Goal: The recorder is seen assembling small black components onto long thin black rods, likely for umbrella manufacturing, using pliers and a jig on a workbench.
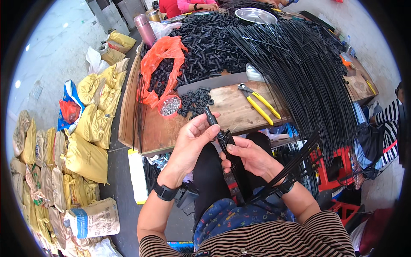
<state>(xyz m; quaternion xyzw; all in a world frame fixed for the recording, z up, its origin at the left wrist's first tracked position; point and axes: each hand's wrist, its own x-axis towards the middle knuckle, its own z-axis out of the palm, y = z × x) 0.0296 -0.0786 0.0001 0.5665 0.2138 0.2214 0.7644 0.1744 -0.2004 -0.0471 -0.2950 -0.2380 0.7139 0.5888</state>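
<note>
Over my lap, my left hand pinches a slim black tubular plastic piece between thumb and fingers, its tip pointing up towards the table. Just below and to the right, my right hand is closed around a long, dark ribbed body in line with that piece. Whether the two parts are joined cannot be made out. Thin black rods spread from the lower end past my right wrist. Nearest on the table are small black nuts or collars and a red bowl of small shiny metal pieces.
Yellow-handled pincers lie on the wooden table. A large sheaf of black rods overhangs its right front edge. Behind are heaped black parts, an orange bag and a metal dish. Stacked sacks stand left.
</note>
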